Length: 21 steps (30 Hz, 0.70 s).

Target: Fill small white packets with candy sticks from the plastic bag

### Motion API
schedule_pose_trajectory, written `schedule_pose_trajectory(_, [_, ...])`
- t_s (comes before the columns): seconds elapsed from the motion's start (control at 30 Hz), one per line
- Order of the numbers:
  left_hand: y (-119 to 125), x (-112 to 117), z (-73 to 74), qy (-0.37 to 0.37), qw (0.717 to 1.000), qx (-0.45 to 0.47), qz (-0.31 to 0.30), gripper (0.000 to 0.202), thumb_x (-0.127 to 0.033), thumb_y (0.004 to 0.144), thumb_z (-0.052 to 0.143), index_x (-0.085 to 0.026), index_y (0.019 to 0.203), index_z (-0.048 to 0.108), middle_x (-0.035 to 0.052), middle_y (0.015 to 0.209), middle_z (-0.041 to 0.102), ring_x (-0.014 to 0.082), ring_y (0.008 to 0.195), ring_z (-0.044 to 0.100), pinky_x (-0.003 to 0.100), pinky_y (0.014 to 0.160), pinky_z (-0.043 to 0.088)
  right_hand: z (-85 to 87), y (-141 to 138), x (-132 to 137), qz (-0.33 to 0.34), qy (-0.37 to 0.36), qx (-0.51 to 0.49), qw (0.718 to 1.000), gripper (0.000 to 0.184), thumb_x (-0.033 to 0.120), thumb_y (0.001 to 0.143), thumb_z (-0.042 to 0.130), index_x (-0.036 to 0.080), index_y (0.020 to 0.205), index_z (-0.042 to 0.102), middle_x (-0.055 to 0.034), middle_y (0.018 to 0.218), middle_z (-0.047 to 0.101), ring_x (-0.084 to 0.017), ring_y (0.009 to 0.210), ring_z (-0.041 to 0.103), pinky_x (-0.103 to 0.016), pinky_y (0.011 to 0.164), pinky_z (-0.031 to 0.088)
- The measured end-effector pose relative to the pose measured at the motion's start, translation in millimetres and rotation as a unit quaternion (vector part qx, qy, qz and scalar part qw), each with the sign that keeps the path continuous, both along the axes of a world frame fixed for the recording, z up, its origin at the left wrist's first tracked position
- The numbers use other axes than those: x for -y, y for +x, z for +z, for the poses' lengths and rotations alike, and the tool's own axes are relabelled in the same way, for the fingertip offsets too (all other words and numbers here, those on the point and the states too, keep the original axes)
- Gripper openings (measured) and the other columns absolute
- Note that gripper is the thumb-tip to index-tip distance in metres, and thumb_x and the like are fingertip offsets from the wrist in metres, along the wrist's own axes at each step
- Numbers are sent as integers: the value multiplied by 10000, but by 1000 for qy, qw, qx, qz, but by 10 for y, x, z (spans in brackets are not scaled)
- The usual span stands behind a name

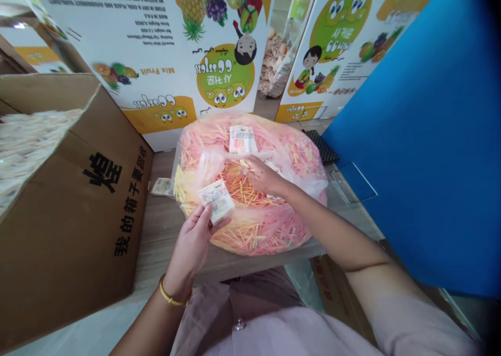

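Observation:
A big clear plastic bag (297,152) full of thin pink, orange and yellow sticks lies on the wooden table (164,230) in front of me. My left hand (193,241) is closed on a small printed packet (216,200) at the bag's near left side. My right hand (261,174) reaches into the bag's open mouth, fingers bent among the sticks; what they grip is hidden. Another small packet (241,139) lies on top of the bag, just beyond my right hand.
A large brown cardboard box (78,199) with black characters stands at the left, holding pale sticks. White printed cartons (156,37) with fruit pictures stand behind the bag. A blue panel (422,137) walls the right side. One flat packet (162,187) lies on the table left of the bag.

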<state>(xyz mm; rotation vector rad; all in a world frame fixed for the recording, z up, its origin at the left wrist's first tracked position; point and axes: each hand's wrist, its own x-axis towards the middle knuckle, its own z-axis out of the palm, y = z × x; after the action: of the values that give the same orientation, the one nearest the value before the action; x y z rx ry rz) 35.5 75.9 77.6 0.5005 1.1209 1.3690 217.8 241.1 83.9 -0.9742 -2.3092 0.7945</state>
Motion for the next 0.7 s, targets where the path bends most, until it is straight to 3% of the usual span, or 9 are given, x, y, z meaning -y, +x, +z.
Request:
schedule_pose_trajectory(0.07, [37,-71,28,2,1000,30,1,389,-419,809,806,-179,1110,748,90,1347,698,245,1205,659,354,955,605,0,-13,20,-29,-68,-55,996,229,343,1055,400,192,1079,571,-80,1061,700,-188,957,645,-359,915,493])
schedule_pose_trajectory(0.13, [61,-144,38,-6,999,44,-15,362,-390,820,797,-172,1106,750,90,1320,710,240,1187,669,354,937,618,0,-7,16,-53,-141,-76,986,166,319,1043,409,213,1070,535,-3,841,682,-142,667,582,-299,726,490])
schedule_pose_trajectory(0.27, [88,-274,40,-38,995,54,-72,319,-343,853,764,-193,1132,734,82,1204,749,215,981,729,307,700,655,-34,82,-41,-83,-220,-87,968,105,311,970,548,224,1018,512,80,682,533,-101,499,455,-233,518,384])
schedule_pose_trajectory(0.33, [103,-327,37,-45,993,61,-85,279,-319,867,750,-196,1117,732,81,1170,757,203,930,735,280,643,644,-46,146,-46,-72,-228,-70,969,171,375,960,584,214,928,536,75,658,511,-103,505,471,-232,512,385])
schedule_pose_trajectory(0.43, [130,-395,16,-42,992,80,-85,237,-287,876,741,-184,1089,741,92,1216,747,216,1029,730,309,779,653,-28,210,-1,-45,-206,-28,977,273,429,998,525,198,875,603,28,673,595,-135,595,564,-261,605,447])
schedule_pose_trajectory(0.5, [148,-425,-5,-31,993,87,-78,245,-283,864,755,-168,1081,750,104,1252,738,231,1126,706,339,925,625,1,215,33,-40,-162,-26,986,243,384,1009,509,195,965,655,-9,784,686,-170,777,651,-292,747,484])
schedule_pose_trajectory(0.57, [160,-437,-20,-22,994,85,-71,279,-300,838,784,-162,1079,759,108,1247,740,231,1144,697,337,975,603,31,197,50,-40,-132,-44,989,222,314,1006,498,198,1089,668,-17,859,718,-183,907,671,-313,850,478])
schedule_pose_trajectory(0.7, [163,-427,-17,-27,997,34,-68,324,-370,785,832,-183,1043,770,60,1094,753,187,936,709,306,786,654,94,158,61,-74,-146,-95,982,234,342,999,490,198,1100,646,20,754,642,-160,752,622,-292,763,466])
